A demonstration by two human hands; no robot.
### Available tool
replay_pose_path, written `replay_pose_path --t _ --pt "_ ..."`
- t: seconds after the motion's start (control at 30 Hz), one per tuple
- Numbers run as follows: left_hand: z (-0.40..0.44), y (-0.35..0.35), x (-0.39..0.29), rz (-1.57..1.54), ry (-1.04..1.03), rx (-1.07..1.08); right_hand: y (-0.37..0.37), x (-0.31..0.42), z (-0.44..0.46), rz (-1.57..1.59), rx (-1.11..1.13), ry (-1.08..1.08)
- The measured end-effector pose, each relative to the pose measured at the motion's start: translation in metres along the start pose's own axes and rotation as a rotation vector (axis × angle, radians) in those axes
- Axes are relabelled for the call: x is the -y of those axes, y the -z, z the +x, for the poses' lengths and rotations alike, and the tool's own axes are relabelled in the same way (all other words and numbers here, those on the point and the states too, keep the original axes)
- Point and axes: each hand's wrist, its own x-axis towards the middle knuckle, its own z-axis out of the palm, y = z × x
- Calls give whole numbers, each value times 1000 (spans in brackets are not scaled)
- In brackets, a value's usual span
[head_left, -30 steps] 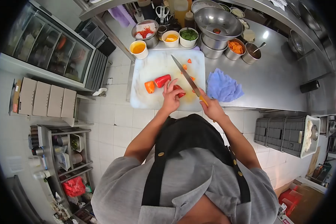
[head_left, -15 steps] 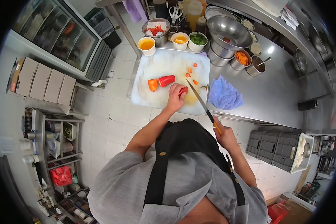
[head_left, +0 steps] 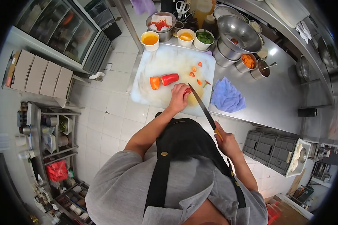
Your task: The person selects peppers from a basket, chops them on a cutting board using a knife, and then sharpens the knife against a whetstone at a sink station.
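Note:
My left hand (head_left: pixel 178 98) is closed on a red pepper piece (head_left: pixel 187 90) near the front of the white cutting board (head_left: pixel 148 71). In my right hand (head_left: pixel 227 141) is the handle of a long knife (head_left: pixel 204 108). Its blade points up and left, with the tip beside the held piece. An orange pepper piece (head_left: pixel 154 83) and a larger red pepper piece (head_left: pixel 169 79) lie left of my left hand. Several small orange-red bits (head_left: pixel 194 69) and a green stem (head_left: pixel 206 83) are toward the board's right edge.
A blue cloth (head_left: pixel 228 95) lies on the steel counter (head_left: pixel 268 99) right of the board. Behind stand tubs of orange liquid (head_left: pixel 150 40) and green leaves (head_left: pixel 204 38), a large steel bowl (head_left: pixel 238 33) and a pot of orange slices (head_left: pixel 248 61).
My left hand's fingers have closed around the red piece. My right hand has moved right and toward my body with the knife, then the blade tip has come close to the piece.

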Motion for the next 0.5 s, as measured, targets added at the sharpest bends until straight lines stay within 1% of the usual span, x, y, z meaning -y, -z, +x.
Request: replay_pose_path --t 0.1,0.17,0.23,0.27,0.3,0.37,0.4,0.47,0.5 --pt "-1 -2 1 -3 -16 -11 12 6 6 -19 6 22" --pt "-1 -4 1 -5 -26 -10 15 7 19 -44 49 5" --pt "0 -4 -1 24 -63 -56 4 7 37 -116 118 6" --pt "-2 -4 -3 22 -70 -46 -22 -15 44 -69 53 73" --pt "-3 -3 -3 23 -43 -10 -44 -30 48 -70 40 77" --pt "-3 -3 0 30 -19 13 -71 -49 42 -27 -76 123" --pt "-2 -3 3 37 -2 0 -69 -49 36 -29 -83 133" --pt "-6 2 6 48 13 -9 -62 -52 18 -157 2 36" --pt "-7 10 6 188 15 -41 -59 -55 9 -153 -6 33"
